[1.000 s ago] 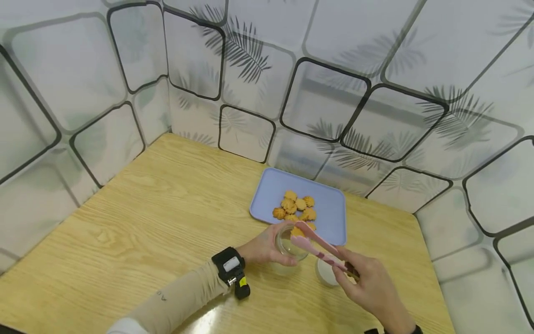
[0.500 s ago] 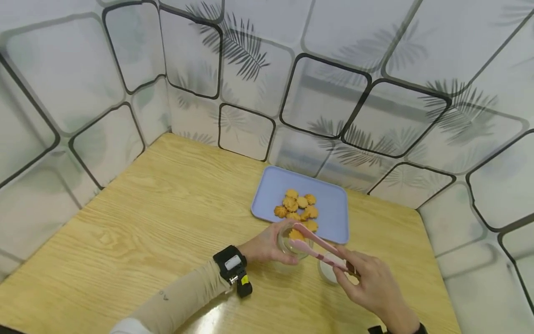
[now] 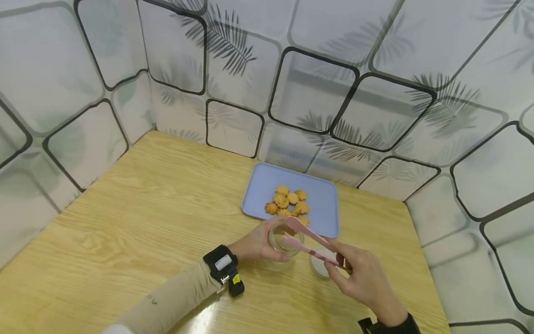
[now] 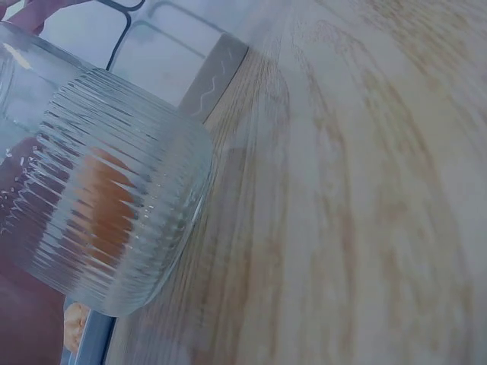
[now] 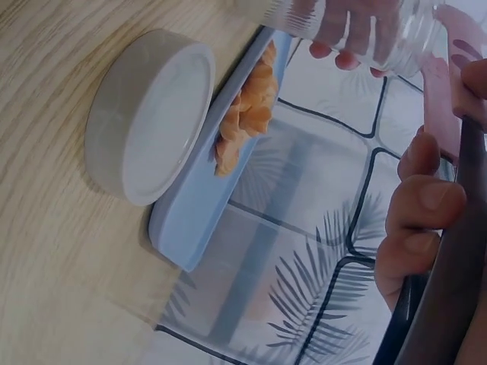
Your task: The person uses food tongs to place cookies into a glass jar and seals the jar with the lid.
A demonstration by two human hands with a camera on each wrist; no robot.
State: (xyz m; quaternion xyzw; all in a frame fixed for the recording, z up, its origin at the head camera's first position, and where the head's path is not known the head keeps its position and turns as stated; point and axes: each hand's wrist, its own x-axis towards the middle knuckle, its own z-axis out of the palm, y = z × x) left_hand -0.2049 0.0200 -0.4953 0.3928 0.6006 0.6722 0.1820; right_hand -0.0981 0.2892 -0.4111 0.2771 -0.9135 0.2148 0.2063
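Observation:
My left hand [image 3: 259, 245] grips a clear glass jar [image 3: 276, 240], fingers and thumb around its side near the mouth. Through the ribbed wall in the left wrist view, a golden-brown cookie [image 4: 105, 205] shows inside the jar. My right hand [image 3: 362, 277] holds pink tongs [image 3: 312, 234] with dark handles. The tongs' tips are parted at the jar's mouth, with no cookie visible between them. Behind the jar, several piped cookies [image 3: 281, 200] lie on a blue tray [image 3: 323, 204], partly hidden by the left hand.
A shallow white round piece [image 5: 163, 125], a dish or a lid, sits on the wooden table [image 3: 175, 185] beneath the tongs, right of the jar. Patterned curtain-like walls [image 3: 233, 125] stand along the table's back and sides.
The cookie that was between the tongs' tips has left them and is inside the jar. Both hands keep nearly the same place; the head view has shifted slightly.

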